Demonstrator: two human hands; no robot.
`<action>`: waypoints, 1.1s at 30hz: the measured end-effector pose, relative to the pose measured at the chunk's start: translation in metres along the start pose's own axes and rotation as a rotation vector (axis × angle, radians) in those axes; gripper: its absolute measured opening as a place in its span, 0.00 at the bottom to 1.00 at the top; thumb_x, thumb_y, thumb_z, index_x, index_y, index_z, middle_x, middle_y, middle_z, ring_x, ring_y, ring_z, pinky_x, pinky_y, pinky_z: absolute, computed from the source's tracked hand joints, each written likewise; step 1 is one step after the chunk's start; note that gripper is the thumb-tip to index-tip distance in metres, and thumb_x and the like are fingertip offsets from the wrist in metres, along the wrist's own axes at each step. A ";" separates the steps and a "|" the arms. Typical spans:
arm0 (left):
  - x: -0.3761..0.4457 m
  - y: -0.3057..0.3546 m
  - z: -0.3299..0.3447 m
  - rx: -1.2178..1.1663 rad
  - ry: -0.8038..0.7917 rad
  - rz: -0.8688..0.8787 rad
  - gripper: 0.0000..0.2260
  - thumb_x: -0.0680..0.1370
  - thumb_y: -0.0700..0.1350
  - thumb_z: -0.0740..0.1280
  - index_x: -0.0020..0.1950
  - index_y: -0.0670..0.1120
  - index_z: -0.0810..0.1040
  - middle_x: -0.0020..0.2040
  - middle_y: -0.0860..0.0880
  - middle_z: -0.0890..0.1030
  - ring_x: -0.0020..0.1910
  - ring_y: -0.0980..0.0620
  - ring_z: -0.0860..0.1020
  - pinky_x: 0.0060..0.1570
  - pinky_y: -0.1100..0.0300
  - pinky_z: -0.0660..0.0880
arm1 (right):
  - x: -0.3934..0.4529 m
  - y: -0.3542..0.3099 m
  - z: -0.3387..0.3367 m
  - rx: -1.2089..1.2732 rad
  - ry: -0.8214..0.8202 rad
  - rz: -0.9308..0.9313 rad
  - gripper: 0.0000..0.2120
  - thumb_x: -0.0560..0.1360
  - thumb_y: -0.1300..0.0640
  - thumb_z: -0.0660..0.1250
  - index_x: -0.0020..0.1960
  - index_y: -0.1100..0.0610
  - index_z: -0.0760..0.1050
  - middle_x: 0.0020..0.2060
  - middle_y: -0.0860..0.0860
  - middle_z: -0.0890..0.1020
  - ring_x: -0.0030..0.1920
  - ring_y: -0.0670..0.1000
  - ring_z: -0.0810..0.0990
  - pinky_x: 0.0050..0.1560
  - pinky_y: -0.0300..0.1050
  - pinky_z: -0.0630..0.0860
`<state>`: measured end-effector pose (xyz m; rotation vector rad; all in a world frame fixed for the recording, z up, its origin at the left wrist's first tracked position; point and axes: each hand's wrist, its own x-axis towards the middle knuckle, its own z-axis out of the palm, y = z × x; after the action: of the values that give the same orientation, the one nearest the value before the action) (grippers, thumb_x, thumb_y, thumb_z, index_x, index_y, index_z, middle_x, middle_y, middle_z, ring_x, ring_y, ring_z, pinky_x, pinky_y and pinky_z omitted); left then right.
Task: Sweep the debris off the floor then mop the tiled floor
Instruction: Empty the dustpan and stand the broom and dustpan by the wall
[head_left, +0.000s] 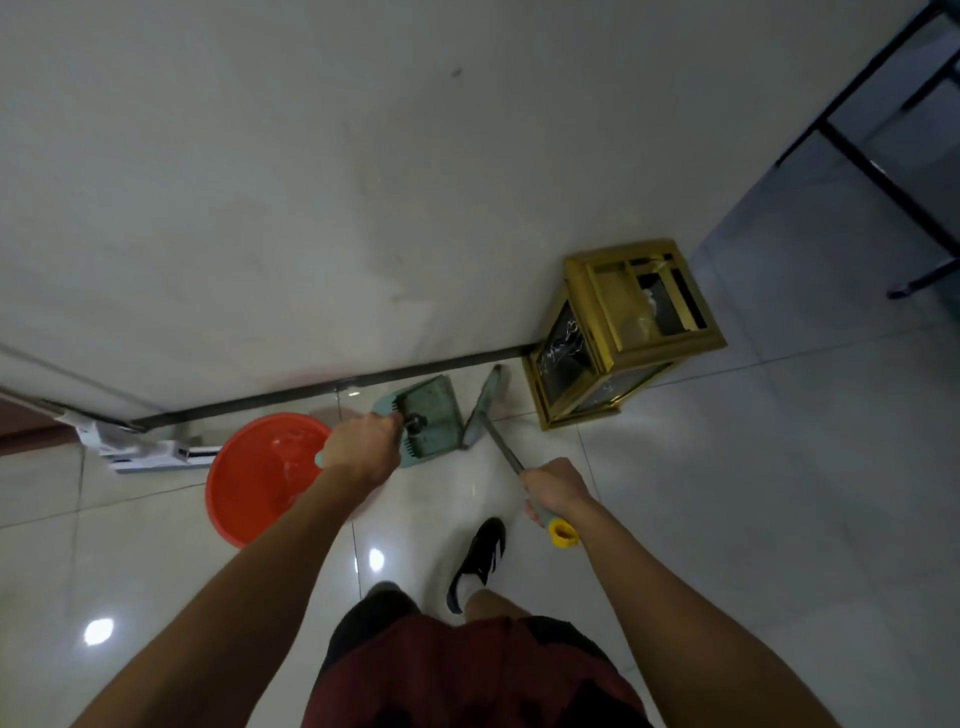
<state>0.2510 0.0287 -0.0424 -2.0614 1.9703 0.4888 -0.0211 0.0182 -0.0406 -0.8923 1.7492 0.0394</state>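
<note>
Sweeping is in hand: the left hand (358, 447) grips the green dustpan (426, 421) by the wall while the right hand (553, 488) clenches the broom (483, 405) handle (bristles just beside the pan), so next, probably, debris gets brushed in.

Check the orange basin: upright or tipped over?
Upright: the orange basin sits on the tiled floor, its open mouth facing up.

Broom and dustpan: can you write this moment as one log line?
left hand: holds dustpan | right hand: holds broom | phase: sweeping by wall
</note>
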 end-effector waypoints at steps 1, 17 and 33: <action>0.007 0.001 0.003 0.011 -0.011 0.007 0.09 0.81 0.46 0.61 0.60 0.49 0.77 0.50 0.45 0.83 0.46 0.42 0.83 0.40 0.53 0.75 | 0.003 -0.009 -0.004 -0.011 -0.008 0.006 0.13 0.71 0.57 0.64 0.44 0.67 0.80 0.29 0.60 0.84 0.27 0.56 0.81 0.32 0.43 0.76; 0.051 -0.028 0.025 -0.078 -0.225 0.146 0.24 0.82 0.65 0.55 0.75 0.57 0.68 0.61 0.48 0.82 0.58 0.47 0.81 0.54 0.53 0.78 | 0.023 -0.092 0.002 -0.097 -0.005 0.032 0.09 0.73 0.61 0.64 0.48 0.66 0.79 0.37 0.62 0.85 0.31 0.57 0.85 0.30 0.44 0.80; 0.012 -0.012 0.058 -0.368 -0.282 0.214 0.23 0.79 0.51 0.64 0.74 0.50 0.69 0.68 0.48 0.74 0.60 0.45 0.78 0.52 0.51 0.77 | 0.002 -0.096 0.062 -0.269 -0.044 -0.047 0.06 0.71 0.58 0.68 0.43 0.61 0.78 0.40 0.55 0.81 0.40 0.55 0.82 0.31 0.39 0.72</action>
<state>0.2592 0.0415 -0.1005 -1.8434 2.0517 1.1962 0.0841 -0.0238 -0.0278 -1.1177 1.7065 0.2667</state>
